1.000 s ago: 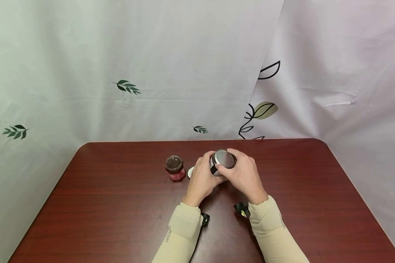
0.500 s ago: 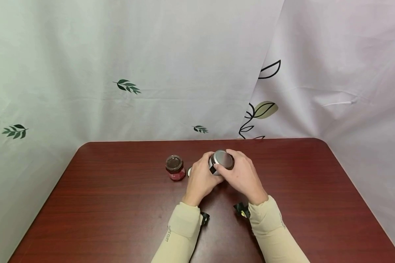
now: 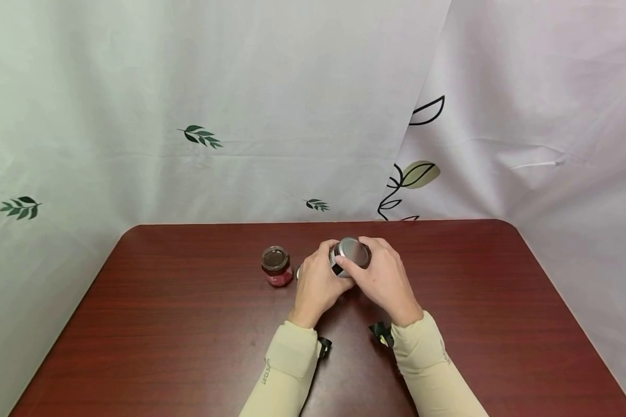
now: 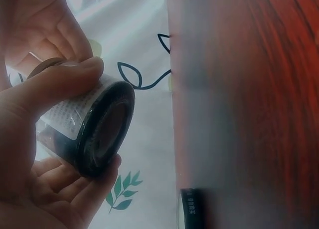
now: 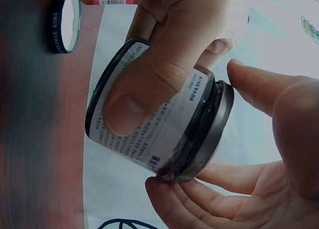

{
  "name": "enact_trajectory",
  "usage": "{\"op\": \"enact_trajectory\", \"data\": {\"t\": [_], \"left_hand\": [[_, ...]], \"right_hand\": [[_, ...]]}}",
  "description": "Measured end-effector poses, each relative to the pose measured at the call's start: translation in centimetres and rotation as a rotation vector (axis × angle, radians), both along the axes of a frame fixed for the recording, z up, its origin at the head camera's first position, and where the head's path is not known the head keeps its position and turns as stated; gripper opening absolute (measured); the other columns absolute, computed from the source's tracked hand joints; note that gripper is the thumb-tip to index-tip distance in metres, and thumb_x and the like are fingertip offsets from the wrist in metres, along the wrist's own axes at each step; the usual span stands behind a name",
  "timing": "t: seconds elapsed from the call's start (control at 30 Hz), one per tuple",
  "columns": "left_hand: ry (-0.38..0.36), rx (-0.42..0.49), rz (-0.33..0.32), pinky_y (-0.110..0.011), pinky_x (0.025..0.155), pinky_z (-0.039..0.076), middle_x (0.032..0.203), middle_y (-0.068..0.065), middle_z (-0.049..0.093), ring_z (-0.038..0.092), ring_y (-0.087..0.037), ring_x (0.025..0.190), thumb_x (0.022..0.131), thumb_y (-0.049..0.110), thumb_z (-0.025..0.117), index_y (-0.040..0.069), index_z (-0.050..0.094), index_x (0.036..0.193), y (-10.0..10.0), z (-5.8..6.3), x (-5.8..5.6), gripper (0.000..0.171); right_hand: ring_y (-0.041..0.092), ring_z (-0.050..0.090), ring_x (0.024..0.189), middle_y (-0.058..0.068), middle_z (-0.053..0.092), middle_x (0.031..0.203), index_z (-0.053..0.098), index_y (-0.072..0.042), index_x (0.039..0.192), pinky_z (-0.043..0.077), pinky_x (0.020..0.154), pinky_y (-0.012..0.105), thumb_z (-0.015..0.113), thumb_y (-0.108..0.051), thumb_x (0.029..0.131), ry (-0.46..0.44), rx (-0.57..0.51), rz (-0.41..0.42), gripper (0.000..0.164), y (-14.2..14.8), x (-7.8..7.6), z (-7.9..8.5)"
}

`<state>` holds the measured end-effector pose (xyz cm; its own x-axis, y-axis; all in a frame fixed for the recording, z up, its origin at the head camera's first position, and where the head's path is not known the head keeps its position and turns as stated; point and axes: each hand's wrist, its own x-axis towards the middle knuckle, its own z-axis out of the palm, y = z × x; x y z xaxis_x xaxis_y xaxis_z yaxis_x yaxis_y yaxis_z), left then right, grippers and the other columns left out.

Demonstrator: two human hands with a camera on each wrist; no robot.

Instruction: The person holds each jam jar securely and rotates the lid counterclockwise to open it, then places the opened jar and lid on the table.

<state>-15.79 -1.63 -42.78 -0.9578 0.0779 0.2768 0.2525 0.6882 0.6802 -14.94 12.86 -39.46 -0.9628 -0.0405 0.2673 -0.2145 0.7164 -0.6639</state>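
A glass jar with dark contents, a printed white label and a silver lid is held tilted above the table. My left hand grips the jar's body, its thumb lying across the label in the left wrist view. On the lid's rim, my right hand has its thumb on one side and its fingers on the other, as the right wrist view shows. The lid sits on the jar's mouth. Beside my left hand, mostly hidden by it in the head view, lies a black-rimmed lid with a white inside.
A second jar with a dark top and a red label stands on the reddish-brown table, left of my hands. Behind the table's far edge hangs a pale curtain with leaf prints.
My left hand and the jar have shifted slightly left, covering more of the black-rimmed lid. Both hands keep their hold, and the second jar stays put.
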Motion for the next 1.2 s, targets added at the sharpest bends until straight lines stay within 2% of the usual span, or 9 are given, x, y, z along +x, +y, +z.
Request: {"op": "enact_trajectory", "data": {"t": [0.27,0.67,1.2], "left_hand": [[0.027,-0.001,0.008,-0.043,0.081,0.053,0.111,-0.007,0.071,0.069,-0.025,0.094,0.069,0.030,0.088,0.009,0.060,0.129,0.10,0.02,0.09,0.069],[0.027,-0.007,0.013,-0.042,0.080,0.053,0.110,-0.007,0.071,0.069,-0.024,0.092,0.069,0.030,0.087,0.010,0.061,0.128,0.02,-0.01,0.14,0.068],[0.024,-0.010,0.005,-0.040,0.079,0.055,0.110,-0.009,0.071,0.070,-0.025,0.091,0.071,0.032,0.087,0.007,0.060,0.130,-0.14,0.08,0.32,0.070]], "right_hand": [[0.033,0.062,0.104,0.018,0.065,0.120,0.066,0.003,0.124,0.050,0.086,0.046,0.077,-0.045,0.086,0.008,0.004,-0.027,0.062,-0.14,0.10,0.11],[0.037,0.060,0.112,0.019,0.066,0.122,0.066,0.002,0.125,0.046,0.093,0.050,0.075,-0.046,0.087,0.002,0.018,-0.030,0.062,-0.38,0.11,0.14],[0.035,0.062,0.107,0.017,0.068,0.118,0.068,0.001,0.122,0.050,0.085,0.046,0.076,-0.044,0.087,0.031,0.031,-0.017,0.058,-0.31,0.13,0.11]]}}
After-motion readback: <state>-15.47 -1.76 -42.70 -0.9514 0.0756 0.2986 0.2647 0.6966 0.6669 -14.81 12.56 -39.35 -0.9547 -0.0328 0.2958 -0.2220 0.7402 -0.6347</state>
